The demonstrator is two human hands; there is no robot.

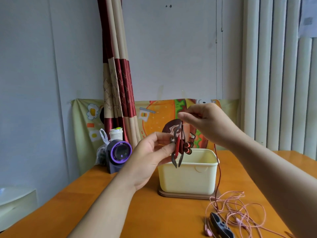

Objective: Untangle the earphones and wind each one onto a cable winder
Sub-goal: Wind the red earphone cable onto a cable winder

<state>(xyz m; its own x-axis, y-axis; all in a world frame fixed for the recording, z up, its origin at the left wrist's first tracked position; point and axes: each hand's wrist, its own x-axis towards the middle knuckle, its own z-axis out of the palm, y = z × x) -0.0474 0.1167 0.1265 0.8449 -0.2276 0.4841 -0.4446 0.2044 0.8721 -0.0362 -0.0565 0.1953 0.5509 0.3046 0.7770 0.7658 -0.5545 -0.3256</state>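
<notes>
My left hand [152, 152] holds a grey cable winder [176, 158] upright in the air above the table, with dark red earphone cable [180, 145] wrapped around its middle and two red earbuds [188, 147] beside it. My right hand [204, 122] pinches the red cable just above the winder. The loose rest of the red cable [219, 177] hangs from that hand down to the table. A pink earphone [240, 208] lies in loose loops at the front right of the table. A second dark grey winder [221, 225] rests among the pink loops.
A cream plastic tub [187, 176] on a brown base stands mid-table, just behind the winder. A purple-ringed desk fan [119, 152], a plastic bag [103, 148] and a paper cup [116, 133] sit at the back left. The orange wooden table [120, 212] ends at a wall.
</notes>
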